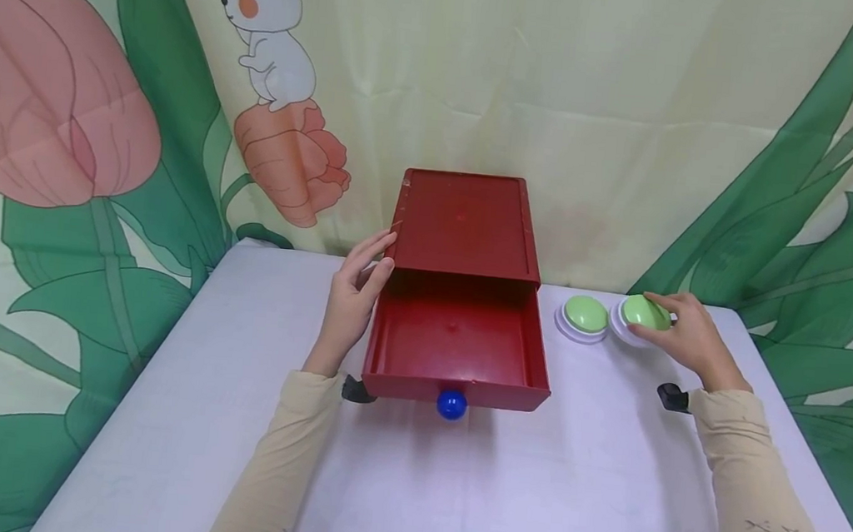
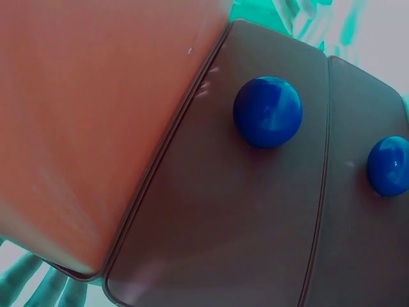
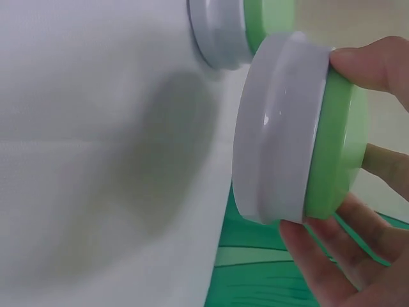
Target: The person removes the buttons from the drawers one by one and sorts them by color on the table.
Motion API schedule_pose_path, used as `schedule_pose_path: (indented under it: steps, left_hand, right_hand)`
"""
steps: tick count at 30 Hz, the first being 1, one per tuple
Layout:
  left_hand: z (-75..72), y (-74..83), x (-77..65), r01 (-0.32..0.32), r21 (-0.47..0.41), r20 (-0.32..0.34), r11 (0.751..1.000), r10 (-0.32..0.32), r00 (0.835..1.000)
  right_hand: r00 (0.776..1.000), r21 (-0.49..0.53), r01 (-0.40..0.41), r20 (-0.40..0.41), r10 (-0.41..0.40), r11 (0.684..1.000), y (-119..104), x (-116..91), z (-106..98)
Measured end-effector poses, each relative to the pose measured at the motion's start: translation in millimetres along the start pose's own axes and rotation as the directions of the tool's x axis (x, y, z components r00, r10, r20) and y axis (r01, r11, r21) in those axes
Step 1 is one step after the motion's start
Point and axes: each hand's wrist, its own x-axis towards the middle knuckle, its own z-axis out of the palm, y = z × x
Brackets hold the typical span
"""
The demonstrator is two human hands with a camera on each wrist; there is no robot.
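"What surrounds the work in the head view?"

"A cream backdrop (image 1: 449, 76), printed with green leaves (image 1: 165, 53), a pink tulip (image 1: 58, 78) and a white rabbit (image 1: 284, 67) on a carrot (image 1: 280, 158). It hangs behind a white table (image 1: 237, 385)."

"And on the table?"

"A red cabinet (image 1: 463, 223) by the far edge, its drawer (image 1: 454, 343) pulled out toward the person. The left hand (image 1: 352, 298) touches the cabinet's left side, fingers loosely extended and gripping nothing. To the cabinet's right, the right hand (image 1: 695, 333) pinches a green-topped white button (image 1: 645, 314), just beside a second button (image 1: 586, 314)."

"What does the left wrist show?"

"Odd tints: two dark front panels (image 2: 211, 166), each with a round blue knob (image 2: 268, 112). I can't tell that hand's grip from there."

"And the right wrist?"

"Thumb and fingers clamped round the green-topped white button's edge. It's tilted and looks raised, with a soft shadow (image 3: 166, 153) on the white surface. The second button sits behind it; printed green shows past the table's edge."
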Motion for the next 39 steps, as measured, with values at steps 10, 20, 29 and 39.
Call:
schedule_pose_path:
  steps: [10,20,29,39]
  left_hand:
    - [0.8,-2.1,-0.7,-0.005,-0.015,-0.001,1.000,0.005,1.000]
    - [1.6,-3.0,-0.3,-0.009,-0.011,-0.002,1.000,0.009,1.000]
    - [1.0,-3.3,0.2,-0.014,-0.004,0.001,1.000,0.014,1.000]
    - [0.9,-1.5,-0.1,0.001,0.005,0.001,1.000,-0.001,1.000]
  right_hand:
    - [1.000,0.004,-0.029,0.004,0.029,1.000,9,1,7]
    - [0.999,0.007,-0.034,0.025,0.034,0.999,23,5,18]
    - [1.000,0.005,-0.005,-0.010,0.005,1.000,26,5,24]
    - [1.000,0.033,-0.018,0.004,0.018,0.999,32,6,27]
